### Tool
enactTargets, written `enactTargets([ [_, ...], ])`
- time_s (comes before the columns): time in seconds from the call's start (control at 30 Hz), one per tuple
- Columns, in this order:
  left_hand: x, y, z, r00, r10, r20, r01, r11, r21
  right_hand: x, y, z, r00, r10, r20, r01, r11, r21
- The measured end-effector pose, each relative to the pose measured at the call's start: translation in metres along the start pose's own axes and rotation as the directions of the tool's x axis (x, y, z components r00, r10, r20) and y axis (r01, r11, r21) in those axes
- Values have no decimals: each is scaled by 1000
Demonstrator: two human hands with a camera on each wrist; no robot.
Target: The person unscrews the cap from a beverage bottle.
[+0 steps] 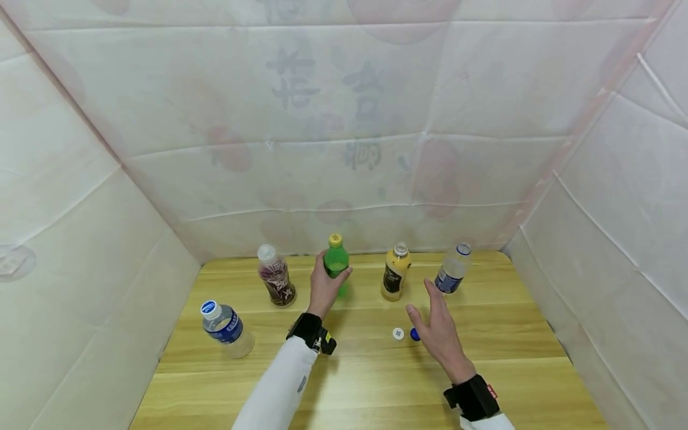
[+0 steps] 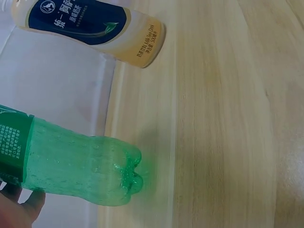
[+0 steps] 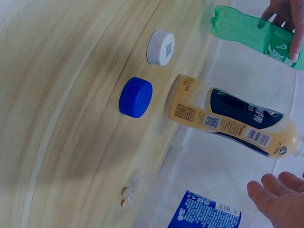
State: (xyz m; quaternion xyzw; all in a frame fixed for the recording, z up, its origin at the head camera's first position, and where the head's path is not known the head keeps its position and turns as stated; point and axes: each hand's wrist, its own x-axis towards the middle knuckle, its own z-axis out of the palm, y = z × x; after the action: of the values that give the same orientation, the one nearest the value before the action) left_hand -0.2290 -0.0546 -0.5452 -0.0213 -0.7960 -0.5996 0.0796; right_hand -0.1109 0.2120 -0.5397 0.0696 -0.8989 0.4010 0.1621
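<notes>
My left hand (image 1: 324,286) grips a green plastic bottle (image 1: 337,258) with a yellow cap, thumb on one side and fingers on the other. In the left wrist view the green bottle (image 2: 85,164) shows its lobed base close to the wood. My right hand (image 1: 439,334) holds nothing; its fingers extend forward over the table. Nearest to it are a blue cap (image 3: 136,97) and a white cap (image 3: 161,48), both lying on the wood. Beyond stand an uncapped yellow milk tea bottle (image 3: 232,121) and an uncapped clear bottle (image 1: 453,269) with a blue label.
To the left stand a capped dark-labelled bottle (image 1: 276,278) and a clear bottle (image 1: 228,328) with a blue label and a white-and-blue cap. The wooden table (image 1: 365,388) ends at hanging pale sheets (image 1: 333,179) at the back and both sides.
</notes>
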Motion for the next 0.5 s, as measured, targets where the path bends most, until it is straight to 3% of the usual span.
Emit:
enactTargets([
  [0.5,-27,3,-9,998,58,19,-58,998,-16,-1,-3,0,1000,-5,16,5,1000,11],
])
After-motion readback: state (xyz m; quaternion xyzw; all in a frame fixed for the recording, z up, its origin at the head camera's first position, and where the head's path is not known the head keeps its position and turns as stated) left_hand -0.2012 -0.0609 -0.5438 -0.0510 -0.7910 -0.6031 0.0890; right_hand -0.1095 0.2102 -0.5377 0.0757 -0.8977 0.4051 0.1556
